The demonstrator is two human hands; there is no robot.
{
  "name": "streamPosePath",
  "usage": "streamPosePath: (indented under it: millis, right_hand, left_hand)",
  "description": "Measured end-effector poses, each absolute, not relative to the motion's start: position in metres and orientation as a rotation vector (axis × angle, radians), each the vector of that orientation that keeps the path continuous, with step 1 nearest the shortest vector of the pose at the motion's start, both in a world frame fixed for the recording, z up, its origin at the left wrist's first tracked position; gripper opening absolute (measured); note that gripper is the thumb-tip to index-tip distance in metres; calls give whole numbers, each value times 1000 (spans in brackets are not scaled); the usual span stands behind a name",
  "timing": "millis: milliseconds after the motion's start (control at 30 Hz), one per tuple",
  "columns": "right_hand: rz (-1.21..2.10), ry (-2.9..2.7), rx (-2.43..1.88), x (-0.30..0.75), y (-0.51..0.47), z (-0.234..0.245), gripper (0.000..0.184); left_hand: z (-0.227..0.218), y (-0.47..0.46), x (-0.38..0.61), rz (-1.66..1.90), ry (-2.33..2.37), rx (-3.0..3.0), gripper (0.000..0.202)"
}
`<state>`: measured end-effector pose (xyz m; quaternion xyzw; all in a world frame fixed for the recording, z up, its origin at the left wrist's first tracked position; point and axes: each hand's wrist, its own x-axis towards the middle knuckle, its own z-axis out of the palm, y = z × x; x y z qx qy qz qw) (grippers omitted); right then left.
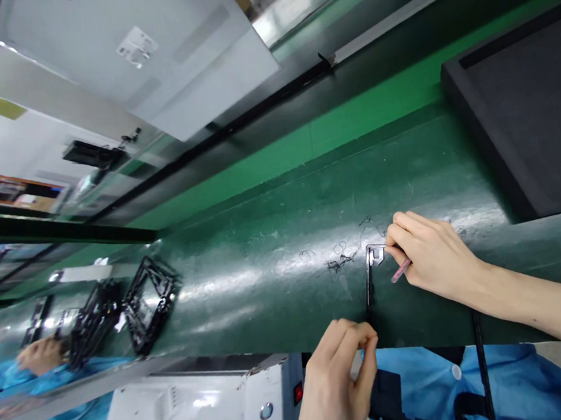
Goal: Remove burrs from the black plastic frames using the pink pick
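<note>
A worker's right hand (430, 254) pinches the upper corner of a thin black frame (369, 282) against a green bench (263, 238), a slim pink tool (400, 271) tucked in the same closed grip, an arrangement that likely leaves the tool at the ready without giving up the corner. The left hand (335, 378), its fingers and thumb drawn narrowly together, sits at the frame's near rail by the bench edge, apparently to steady it; whether the fingertips actually clasp the rail cannot be told. The frame lies partly on the bench and seems to run on over the edge in front of a blue smock (419, 382), perhaps so its near side stays close to the body. Just beside the held corner, fine black shreds (338, 260) lie loose, near enough to suggest they came off parts like this one. To the right, a dark tray (491, 141) rests at the bench's far side, probably set there to leave elbow room. Well to the left, more black frames (150, 304) are grouped near a co-worker's hand (42, 355), likely within that person's easy reach, while a white machine (181, 407) stands below the near edge.
</note>
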<state>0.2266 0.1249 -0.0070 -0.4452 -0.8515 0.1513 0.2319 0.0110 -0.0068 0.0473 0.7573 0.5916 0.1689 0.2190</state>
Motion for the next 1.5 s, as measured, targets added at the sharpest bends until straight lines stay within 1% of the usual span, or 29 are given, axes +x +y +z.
streamPosePath:
  millis: [133,233,367,500,633,800,933,1067,1300,1500]
  right_hand:
    - [414,-2343,-1228,226,124,-7,20]
    - [409,-2347,-1227,226,124,-6,18]
    - [409,-2354,-1225,227,123,-6,18]
    - [422,-2366,-1221,227,123,-8,20]
    - [433,-2370,-1219,226,124,-10,21]
    - [442,-2376,-1187,227,123,-10,22]
    - [448,-2389,-1145,227,124,-9,26]
    - [448,-2433,-1081,227,128,-8,29]
    - [436,-2519,-924,233,137,-6,27]
    - [450,-2505,-863,232,148,-10,27]
  left_hand:
    - [47,-11,7,572,1660,2092,16]
    - [39,-8,14,781,1536,1915,16]
    - [26,-11,26,1083,1397,1665,11]
    - [15,-16,26,1274,1476,1508,13]
    - [4,-18,21,1386,1646,1421,13]
    - [-9,-16,15,1294,1885,1385,16]
    - [-20,-12,12,1267,1950,1469,14]
    - [-19,-3,12,1231,1872,1599,12]
    - [2,17,8,1058,1650,1903,14]
    - [3,10,8,814,1517,2102,18]
